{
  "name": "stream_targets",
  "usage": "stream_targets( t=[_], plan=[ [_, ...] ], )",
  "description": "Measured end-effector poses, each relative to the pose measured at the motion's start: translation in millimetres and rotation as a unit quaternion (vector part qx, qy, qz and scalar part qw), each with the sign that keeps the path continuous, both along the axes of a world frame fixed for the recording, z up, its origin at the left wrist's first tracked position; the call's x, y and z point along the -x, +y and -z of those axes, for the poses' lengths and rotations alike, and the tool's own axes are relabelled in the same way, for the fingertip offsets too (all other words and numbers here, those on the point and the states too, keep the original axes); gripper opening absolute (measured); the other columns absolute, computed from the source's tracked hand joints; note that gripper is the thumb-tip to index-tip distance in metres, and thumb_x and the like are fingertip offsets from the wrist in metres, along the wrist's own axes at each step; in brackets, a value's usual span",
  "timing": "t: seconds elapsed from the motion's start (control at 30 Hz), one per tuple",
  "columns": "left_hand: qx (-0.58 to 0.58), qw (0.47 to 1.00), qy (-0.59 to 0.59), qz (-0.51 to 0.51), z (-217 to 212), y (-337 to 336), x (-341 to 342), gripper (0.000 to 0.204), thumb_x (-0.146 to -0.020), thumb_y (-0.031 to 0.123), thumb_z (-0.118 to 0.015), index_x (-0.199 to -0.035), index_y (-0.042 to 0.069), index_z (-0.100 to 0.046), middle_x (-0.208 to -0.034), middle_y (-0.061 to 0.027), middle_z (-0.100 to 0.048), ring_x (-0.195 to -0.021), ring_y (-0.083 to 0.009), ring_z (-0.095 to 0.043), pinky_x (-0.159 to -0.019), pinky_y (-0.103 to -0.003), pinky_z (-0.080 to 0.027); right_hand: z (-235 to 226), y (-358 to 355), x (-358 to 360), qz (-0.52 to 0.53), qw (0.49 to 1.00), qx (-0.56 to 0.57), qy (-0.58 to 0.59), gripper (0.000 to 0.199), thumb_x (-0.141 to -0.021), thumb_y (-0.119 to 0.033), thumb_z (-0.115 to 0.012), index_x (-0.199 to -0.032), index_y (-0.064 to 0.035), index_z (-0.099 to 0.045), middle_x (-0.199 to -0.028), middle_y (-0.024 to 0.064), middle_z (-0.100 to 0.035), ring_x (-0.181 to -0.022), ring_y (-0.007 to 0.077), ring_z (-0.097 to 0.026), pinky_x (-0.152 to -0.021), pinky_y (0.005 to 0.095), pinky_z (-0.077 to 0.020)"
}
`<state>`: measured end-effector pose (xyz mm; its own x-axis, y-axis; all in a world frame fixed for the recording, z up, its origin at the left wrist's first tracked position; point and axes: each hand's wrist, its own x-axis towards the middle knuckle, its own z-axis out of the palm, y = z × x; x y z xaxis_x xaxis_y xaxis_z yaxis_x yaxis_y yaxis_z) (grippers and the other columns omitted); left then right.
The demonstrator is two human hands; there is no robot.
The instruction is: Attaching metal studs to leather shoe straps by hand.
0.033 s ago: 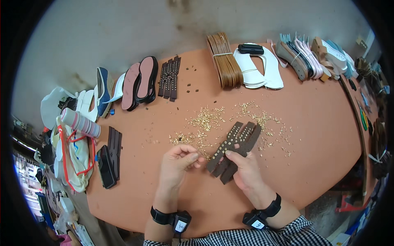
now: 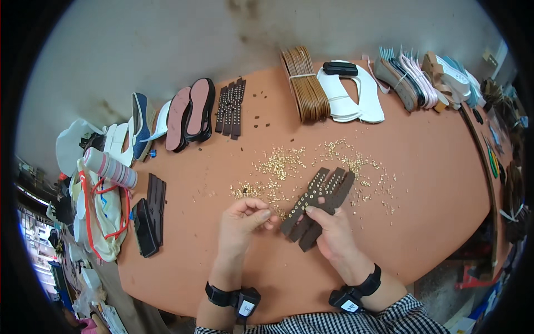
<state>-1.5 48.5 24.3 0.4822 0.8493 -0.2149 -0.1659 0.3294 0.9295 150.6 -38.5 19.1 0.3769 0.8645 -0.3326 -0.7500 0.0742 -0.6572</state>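
Observation:
My right hand (image 2: 334, 236) holds a dark brown slotted shoe upper (image 2: 328, 193), thumb on top and the other fingers beneath. Rows of small gold studs run along several of its strips, while the strip at the right edge looks plain. Just left of the upper, my left hand (image 2: 245, 222) is closed in a pinch, thumb against the fingertips. Whatever lies in that pinch is too small or hidden to make out. Loose gold studs (image 2: 281, 163) are scattered over the tabletop beyond both hands.
Along the back of the brown table (image 2: 423, 222) stand pink-topped soles (image 2: 198, 106), a studded brown upper (image 2: 229, 111), a tied bundle of brown strips (image 2: 305, 89) and white sole-shaped pieces (image 2: 370, 97). A black phone (image 2: 146, 228) lies at the left beside brown strips (image 2: 157, 203).

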Motion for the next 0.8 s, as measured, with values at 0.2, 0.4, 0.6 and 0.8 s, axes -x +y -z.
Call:
stream_targets(
  t=[0.2, 0.4, 0.6, 0.8],
  plan=[
    [-0.075, 0.997, 0.019, -0.004, -1.6, -13.0, -6.4, 0.010, -0.080, -0.004, -0.057, -0.089, -0.004, -0.058, -0.077, -0.0123, -0.063, -0.070, -0.0164, -0.061, -0.063, -0.025, -0.051, 0.3, -3.1, 2.1, -0.006, 0.999, -0.009, -0.041, 0.008, -0.081, 0.003, -0.051, -0.087, -0.0012, -0.054, -0.080, 0.0053, -0.059, -0.072, 0.0138, -0.057, -0.063, 0.0275, -0.0483],
    [-0.087, 0.996, 0.012, -0.001, 0.5, -14.3, -7.2, 0.008, -0.079, -0.006, -0.057, -0.085, -0.003, -0.058, -0.078, -0.0118, -0.062, -0.070, -0.0151, -0.060, -0.063, -0.024, -0.050, -2.1, -3.4, 3.2, -0.002, 0.999, -0.007, -0.033, 0.008, -0.081, 0.002, -0.051, -0.087, -0.0014, -0.054, -0.079, 0.0055, -0.059, -0.071, 0.0137, -0.058, -0.061, 0.0264, -0.0484],
    [-0.158, 0.987, 0.004, -0.008, -2.8, -23.9, -10.4, 0.008, -0.078, -0.007, -0.057, -0.084, -0.002, -0.057, -0.081, -0.0084, -0.062, -0.072, -0.0109, -0.057, -0.063, -0.021, -0.048, -1.0, -1.8, 3.2, 0.000, 0.999, -0.021, -0.034, 0.008, -0.081, 0.003, -0.052, -0.087, -0.0013, -0.054, -0.079, 0.0053, -0.059, -0.071, 0.0135, -0.058, -0.062, 0.0266, -0.0492],
    [-0.292, 0.955, 0.054, -0.017, 0.0, -30.7, -15.8, 0.012, -0.073, -0.008, -0.061, -0.079, 0.000, -0.056, -0.086, -0.0116, -0.058, -0.079, -0.0162, -0.058, -0.069, -0.026, -0.048, -5.2, -3.9, 7.1, -0.009, 0.999, -0.015, -0.041, 0.014, -0.079, 0.007, -0.053, -0.090, -0.0011, -0.055, -0.081, 0.0052, -0.059, -0.072, 0.0132, -0.058, -0.064, 0.0256, -0.0491]
  ],
)
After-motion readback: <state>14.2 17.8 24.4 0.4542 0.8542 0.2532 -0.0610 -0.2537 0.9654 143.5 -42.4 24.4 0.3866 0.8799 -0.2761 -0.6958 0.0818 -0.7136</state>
